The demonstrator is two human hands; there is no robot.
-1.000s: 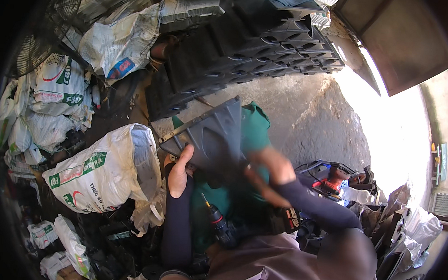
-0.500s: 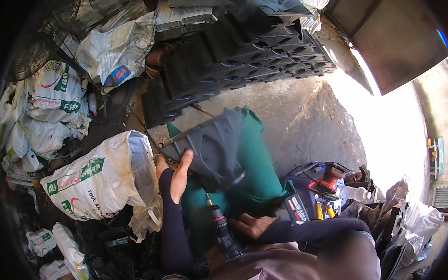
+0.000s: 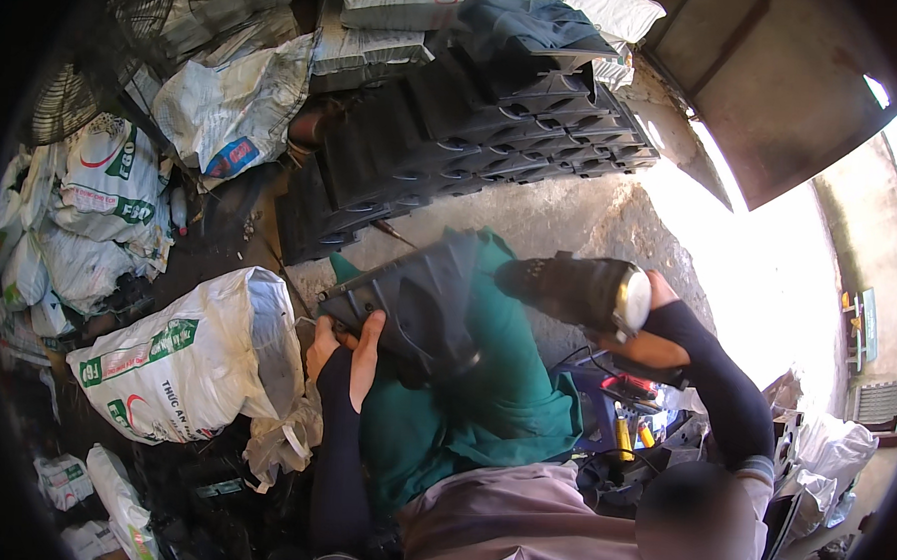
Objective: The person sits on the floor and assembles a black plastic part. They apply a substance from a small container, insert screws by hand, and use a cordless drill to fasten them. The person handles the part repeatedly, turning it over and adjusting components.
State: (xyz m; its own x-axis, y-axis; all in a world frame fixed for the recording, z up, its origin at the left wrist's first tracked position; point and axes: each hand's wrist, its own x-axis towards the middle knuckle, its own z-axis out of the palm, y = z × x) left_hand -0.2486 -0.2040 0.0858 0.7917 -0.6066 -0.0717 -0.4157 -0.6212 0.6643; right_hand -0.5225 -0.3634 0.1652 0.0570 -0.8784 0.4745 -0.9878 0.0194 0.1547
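Observation:
My left hand (image 3: 363, 351) grips the lower left edge of a dark grey moulded plastic part (image 3: 418, 294), thumb on its face and fingers behind. The part rests tilted against my green-trousered legs (image 3: 509, 383), its right side smeared by motion. To the right, my right hand (image 3: 650, 347) is wrapped round the handle of a cordless drill (image 3: 573, 293). The drill is raised over my right knee, its front end pointing left toward the part but apart from it. Blur hides the drill's tip and bit.
Similar black plastic parts (image 3: 414, 143) are stacked ahead. An open white sack (image 3: 180, 353) lies at left, near more filled sacks (image 3: 113, 180). A screwdriver-like tool (image 3: 395, 234) lies beyond the part. A blue crate (image 3: 593, 411) with yellow-handled tools (image 3: 624, 438) stands at right.
My right hand has lifted the drill from my lap up and to the right, turning it to point left. My left hand keeps its hold on the plastic part, which has tilted slightly.

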